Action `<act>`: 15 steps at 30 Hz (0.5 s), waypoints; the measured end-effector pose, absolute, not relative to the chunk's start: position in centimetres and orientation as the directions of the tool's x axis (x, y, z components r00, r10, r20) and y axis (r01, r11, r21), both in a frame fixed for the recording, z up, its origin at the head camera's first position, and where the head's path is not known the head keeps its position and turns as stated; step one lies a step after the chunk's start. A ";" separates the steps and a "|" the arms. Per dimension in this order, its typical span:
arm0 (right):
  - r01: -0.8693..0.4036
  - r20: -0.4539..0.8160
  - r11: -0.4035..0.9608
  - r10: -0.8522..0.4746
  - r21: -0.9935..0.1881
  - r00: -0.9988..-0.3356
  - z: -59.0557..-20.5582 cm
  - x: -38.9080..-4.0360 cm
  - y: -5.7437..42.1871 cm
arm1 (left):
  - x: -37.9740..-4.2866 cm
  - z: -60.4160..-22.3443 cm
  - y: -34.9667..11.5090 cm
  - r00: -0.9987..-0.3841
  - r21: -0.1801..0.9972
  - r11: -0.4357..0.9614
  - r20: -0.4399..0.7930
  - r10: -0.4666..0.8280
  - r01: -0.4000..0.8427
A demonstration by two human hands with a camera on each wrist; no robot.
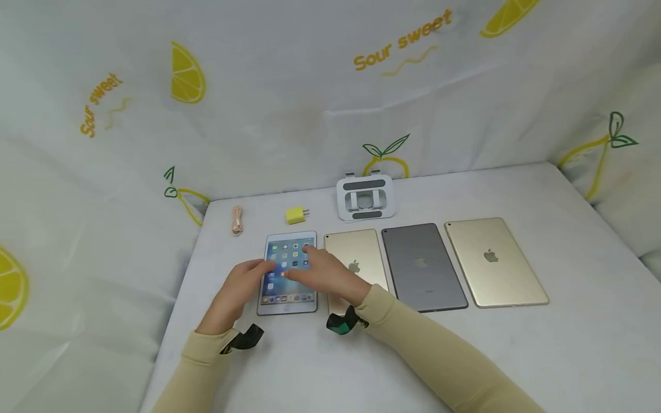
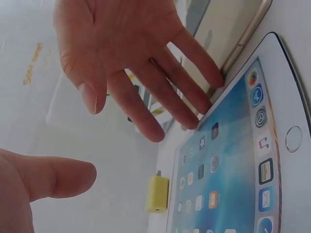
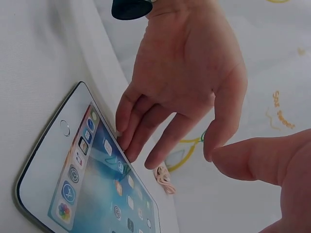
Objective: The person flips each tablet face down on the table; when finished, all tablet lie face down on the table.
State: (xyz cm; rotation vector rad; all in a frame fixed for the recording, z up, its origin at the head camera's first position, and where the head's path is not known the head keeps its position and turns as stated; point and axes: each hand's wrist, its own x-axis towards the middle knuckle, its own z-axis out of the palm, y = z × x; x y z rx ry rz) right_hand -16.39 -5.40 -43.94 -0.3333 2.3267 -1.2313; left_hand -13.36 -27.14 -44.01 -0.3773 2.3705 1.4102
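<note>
A white-framed tablet (image 1: 289,289) lies face up with its screen lit and app icons showing. My left hand (image 1: 234,292) is at its left edge, thumb extended over the screen. From the right, my right hand (image 1: 330,274) reaches across the tablet's right side, thumb also over the display. In the left wrist view the right hand (image 2: 131,43) has its fingers spread and fairly straight, fingertips right at the tablet's long edge. The right wrist view shows the left hand (image 3: 187,73) with loosely bent fingers, the lower fingertips at the opposite edge.
Right of the lit tablet lie a gold tablet (image 1: 364,246), a grey tablet (image 1: 423,281) and another gold tablet (image 1: 498,281), backs up. Behind stand a white folding stand (image 1: 365,215), a yellow charger plug (image 1: 295,215) and a coiled pink cable (image 1: 237,221). A lemon-print cloth hangs behind.
</note>
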 end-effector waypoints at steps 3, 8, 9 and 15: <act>0.001 -0.297 0.565 -0.432 -0.825 -0.852 -44.0 -16.5 -5.5 | -13.4 -43.8 -27.5 -0.899 0.812 0.414 -0.437 -0.036 -0.411; 0.004 -0.305 0.568 -0.436 -0.823 -0.847 -43.9 -16.5 -5.5 | -13.3 -42.7 -27.9 -0.903 0.846 0.336 -0.428 -0.036 -0.414; 0.005 -0.306 0.566 -0.438 -0.824 -0.845 -43.9 -16.6 -5.5 | -13.3 -42.4 -27.9 -0.903 0.845 0.336 -0.429 -0.040 -0.416; 0.024 -0.312 0.545 -0.444 -0.838 -0.840 -43.9 -16.7 -5.2 | -13.8 -41.0 -27.4 -0.898 0.819 0.394 -0.438 -0.043 -0.418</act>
